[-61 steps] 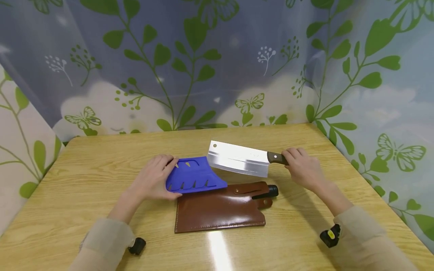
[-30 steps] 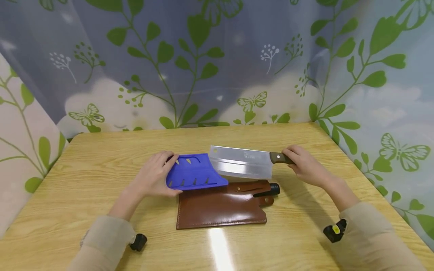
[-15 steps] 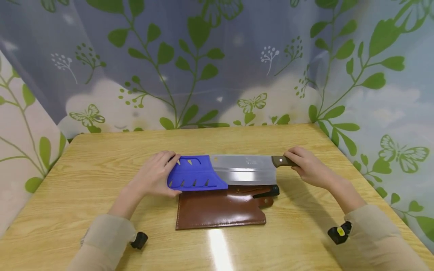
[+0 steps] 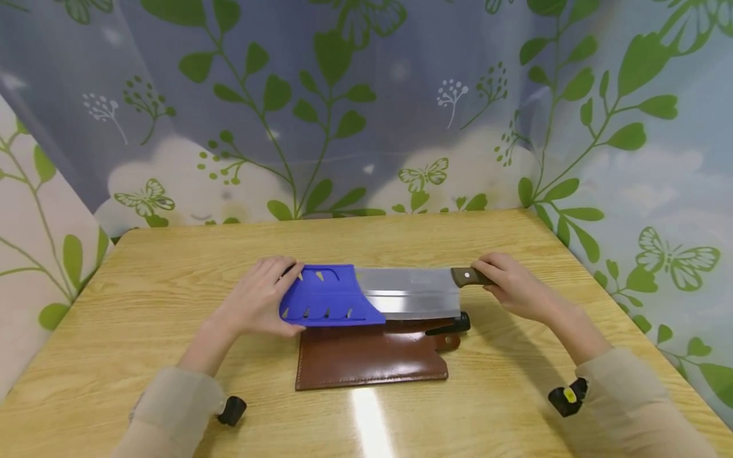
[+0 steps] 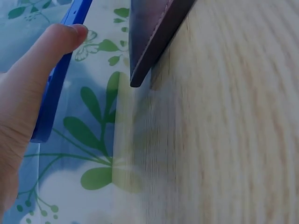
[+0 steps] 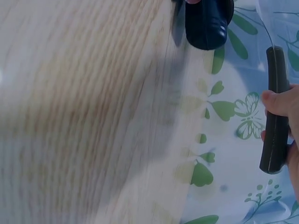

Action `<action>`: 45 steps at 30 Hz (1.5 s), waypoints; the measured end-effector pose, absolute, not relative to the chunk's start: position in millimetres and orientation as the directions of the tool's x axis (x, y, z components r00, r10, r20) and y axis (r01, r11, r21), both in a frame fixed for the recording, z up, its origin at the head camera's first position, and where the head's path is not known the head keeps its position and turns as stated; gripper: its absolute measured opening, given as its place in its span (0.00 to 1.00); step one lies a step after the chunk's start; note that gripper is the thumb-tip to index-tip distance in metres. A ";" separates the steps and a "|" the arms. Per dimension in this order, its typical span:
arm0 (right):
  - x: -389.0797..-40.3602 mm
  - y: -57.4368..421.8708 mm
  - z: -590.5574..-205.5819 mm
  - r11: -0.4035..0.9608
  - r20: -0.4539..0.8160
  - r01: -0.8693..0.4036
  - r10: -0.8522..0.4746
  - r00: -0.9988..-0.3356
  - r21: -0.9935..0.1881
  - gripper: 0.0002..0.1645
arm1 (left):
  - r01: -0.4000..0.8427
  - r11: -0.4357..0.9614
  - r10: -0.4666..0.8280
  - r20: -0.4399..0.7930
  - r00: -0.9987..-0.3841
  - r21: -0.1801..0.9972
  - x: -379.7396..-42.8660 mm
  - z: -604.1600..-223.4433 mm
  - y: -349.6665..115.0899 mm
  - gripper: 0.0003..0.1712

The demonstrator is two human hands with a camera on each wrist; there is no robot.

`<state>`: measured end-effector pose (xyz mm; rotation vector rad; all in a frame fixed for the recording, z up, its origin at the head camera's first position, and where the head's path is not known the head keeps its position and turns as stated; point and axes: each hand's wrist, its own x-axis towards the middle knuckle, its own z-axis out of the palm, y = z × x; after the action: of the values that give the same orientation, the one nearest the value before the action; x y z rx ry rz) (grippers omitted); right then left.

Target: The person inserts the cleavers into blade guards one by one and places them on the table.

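My left hand (image 4: 260,299) grips the closed end of a blue plastic blade sheath (image 4: 329,296), thumb along the near edge and fingers over the far edge. In the left wrist view, the thumb presses the side of the blue sheath (image 5: 58,77). With my right hand (image 4: 515,286) I hold a cleaver by its dark brown handle (image 4: 468,277). The cleaver's wide steel blade (image 4: 412,292) points left, its front end inside the sheath's mouth and most of it showing. In the right wrist view, thumb and fingers wrap the handle (image 6: 275,112).
Just in front lies a brown leather sheath (image 4: 372,359) on the wooden table (image 4: 487,407). A black handle (image 4: 460,322) sticks out of its right end, beside a leather snap strap (image 4: 448,342). Patterned curtains (image 4: 366,114) surround the table's back and sides.
The cleaver has come down level with the blue sheath and its blade tip has slid left into the opening. My left hand holds the sheath in nearly the same place.
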<state>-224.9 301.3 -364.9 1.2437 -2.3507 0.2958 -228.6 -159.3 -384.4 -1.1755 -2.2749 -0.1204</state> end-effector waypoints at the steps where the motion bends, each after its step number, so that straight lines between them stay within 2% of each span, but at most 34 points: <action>1: -225.0 299.7 -365.2 0.568 0.492 -0.822 -0.725 -0.483 0.030 0.27 | 0.775 0.603 0.729 0.525 -0.440 -0.188 -228.6 -384.4 -158.4 0.62; 6: -224.2 291.1 -367.3 0.573 0.495 -0.817 -0.731 -0.469 0.072 0.26 | 0.780 0.579 0.749 0.530 -0.396 -0.236 -227.1 -387.4 -155.4 0.62; 13: -222.5 282.8 -370.4 0.578 0.538 -0.813 -0.710 -0.455 0.074 0.25 | 0.771 0.602 0.726 0.543 -0.422 -0.205 -226.5 -388.6 -154.3 0.63; 22: -221.1 273.3 -364.9 0.581 0.523 -0.808 -0.721 -0.455 0.097 0.24 | 0.785 0.592 0.720 0.557 -0.415 -0.180 -222.9 -389.8 -150.5 0.62; 29: -218.0 270.1 -363.0 0.648 0.558 -0.722 -0.702 -0.443 0.242 0.22 | 0.778 0.601 0.714 0.559 -0.421 -0.183 -218.9 -388.6 -145.0 0.62; 33: -216.7 270.3 -363.6 0.662 0.563 -0.683 -0.706 -0.430 0.308 0.14 | 0.774 0.605 0.715 0.556 -0.424 -0.187 -217.6 -388.3 -144.0 0.62; 37: -215.8 268.5 -363.9 0.661 0.567 -0.679 -0.707 -0.422 0.319 0.29 | 0.771 0.610 0.715 0.548 -0.434 -0.185 -215.8 -386.9 -142.2 0.62; 42: -214.2 265.9 -362.0 0.666 0.557 -0.677 -0.706 -0.438 0.313 0.15 | 0.768 0.616 0.712 0.539 -0.450 -0.173 -214.4 -384.7 -139.0 0.62; 45: -212.8 264.5 -360.8 0.671 0.547 -0.674 -0.705 -0.451 0.309 0.18 | 0.769 0.617 0.713 0.533 -0.455 -0.168 -214.0 -383.6 -136.3 0.62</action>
<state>-212.8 264.5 -360.8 1.0585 -2.2245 -0.0611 -214.0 -136.3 -383.6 -1.1618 -2.2740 -0.1291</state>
